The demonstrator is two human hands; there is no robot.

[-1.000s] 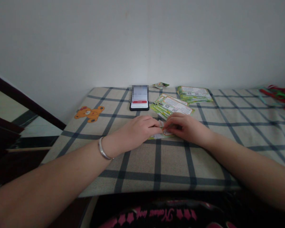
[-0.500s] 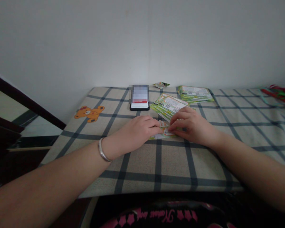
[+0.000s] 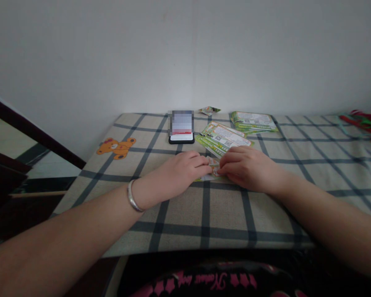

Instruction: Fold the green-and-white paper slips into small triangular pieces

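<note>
Because the folded paper slip (image 3: 213, 165) is so small, it is best worked with the fingertips alone, with both wrists low and steady above the checked cloth (image 3: 222, 214). The slip sits just in front of the fan of green-printed leaflets (image 3: 224, 139), between the two hands. The left hand (image 3: 184, 167) lies curled, its fingers (image 3: 200, 161) nearly closed and their tips at the slip's left edge. The right hand (image 3: 249, 169) curls in from the other side, its fingers (image 3: 231, 159) close together and touching the right edge (whether either hand truly pinches the slip, the fingers hide). A white-and-orange paper (image 3: 205, 177) lies under it. Left of the fan is a phone (image 3: 181, 139); behind and right of the fan is a second leaflet stack (image 3: 253, 121). A silver bangle (image 3: 132, 196) circles the left wrist.
</note>
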